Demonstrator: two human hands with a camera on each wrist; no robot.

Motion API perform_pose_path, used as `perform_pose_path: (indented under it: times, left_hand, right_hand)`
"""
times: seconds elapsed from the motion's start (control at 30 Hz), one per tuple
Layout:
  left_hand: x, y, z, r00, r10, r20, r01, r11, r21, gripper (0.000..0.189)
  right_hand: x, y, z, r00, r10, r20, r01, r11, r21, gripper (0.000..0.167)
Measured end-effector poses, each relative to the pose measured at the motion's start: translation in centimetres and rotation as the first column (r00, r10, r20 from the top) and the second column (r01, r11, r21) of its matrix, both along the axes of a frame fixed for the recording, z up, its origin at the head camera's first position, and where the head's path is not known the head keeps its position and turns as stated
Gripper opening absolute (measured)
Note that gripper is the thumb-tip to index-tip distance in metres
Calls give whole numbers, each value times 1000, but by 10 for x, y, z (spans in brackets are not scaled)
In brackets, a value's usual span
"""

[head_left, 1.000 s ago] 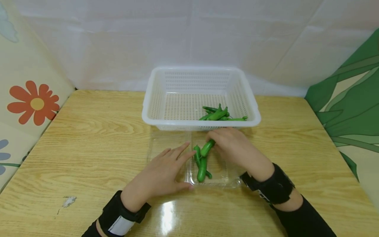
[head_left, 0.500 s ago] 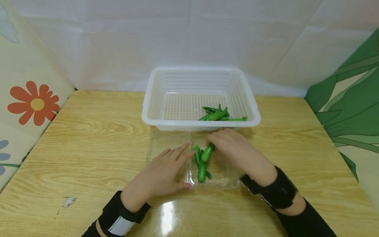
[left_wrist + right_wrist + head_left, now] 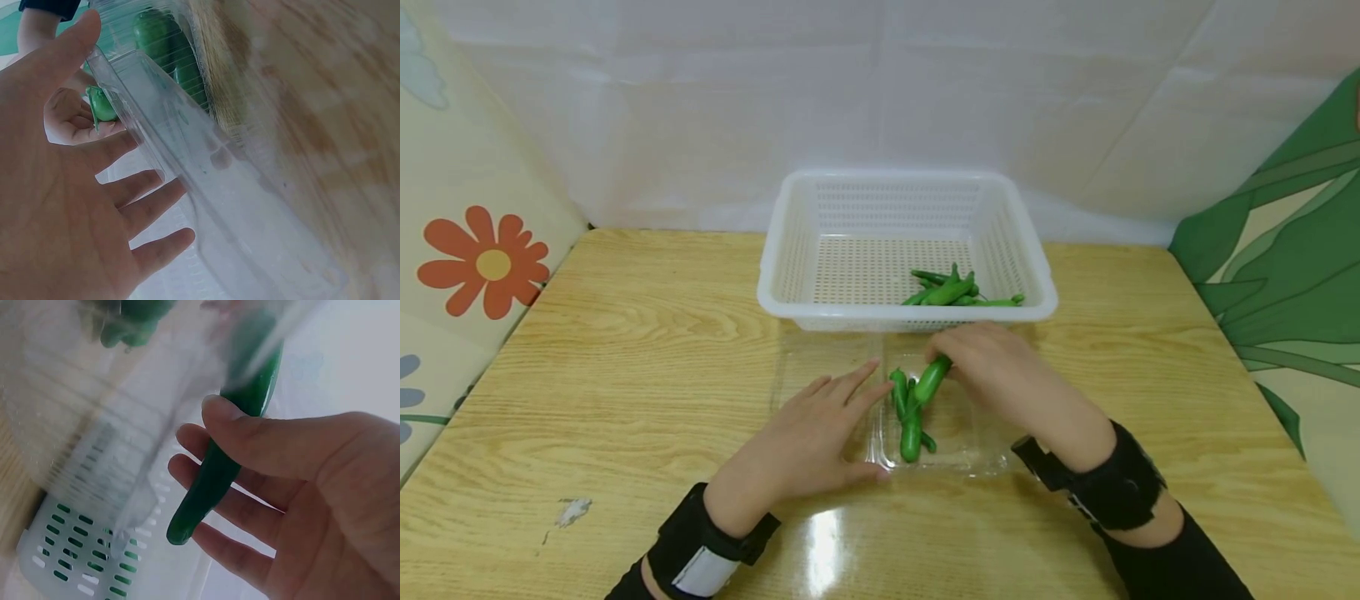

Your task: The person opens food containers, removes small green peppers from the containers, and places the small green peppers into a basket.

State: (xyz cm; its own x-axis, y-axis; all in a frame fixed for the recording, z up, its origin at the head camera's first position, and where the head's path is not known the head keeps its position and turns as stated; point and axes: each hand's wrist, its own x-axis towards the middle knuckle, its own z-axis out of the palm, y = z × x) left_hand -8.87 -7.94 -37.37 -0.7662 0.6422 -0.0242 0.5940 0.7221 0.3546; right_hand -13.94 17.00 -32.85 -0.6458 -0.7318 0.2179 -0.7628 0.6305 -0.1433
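Observation:
My right hand (image 3: 1000,375) pinches a green chili pepper (image 3: 212,475) between thumb and fingers, tilted over the right half of a clear plastic clamshell box (image 3: 958,429). Beneath it, several green peppers (image 3: 912,437) lie in that half, some overlapping. My left hand (image 3: 808,442) is spread across the box's left half, its fingers straight and lying along the raised clear edge (image 3: 137,137) near the fold. In the right wrist view, the blurred clear plastic partly covers the upper end of the held pepper.
Behind the box stands a white perforated basket (image 3: 790,308), with several more green peppers (image 3: 951,290) in its front right corner. Both stand on a wooden table (image 3: 647,350). A white cloth (image 3: 700,125) hangs at the back, and patterned panels flank the sides.
The pepper in my right hand dips slightly toward the box, then rises a little and shifts right. My right wrist moves slightly right. The left hand stays nearly still.

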Motion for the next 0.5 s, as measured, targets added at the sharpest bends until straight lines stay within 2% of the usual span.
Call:
perform_pose_path:
  times: [0.33, 0.5]
  left_hand:
    - [-1, -1, 0, 1000, 0, 7, 0, 1000, -1, 97]
    - [-1, -1, 1, 1000, 2, 8, -2, 1000, 0, 97]
  right_hand:
    - [-4, 5, 8, 999, -41, 17, 41, 999, -9, 23]
    - [-3, 6, 12, 1000, -7, -27, 6, 999, -44, 28]
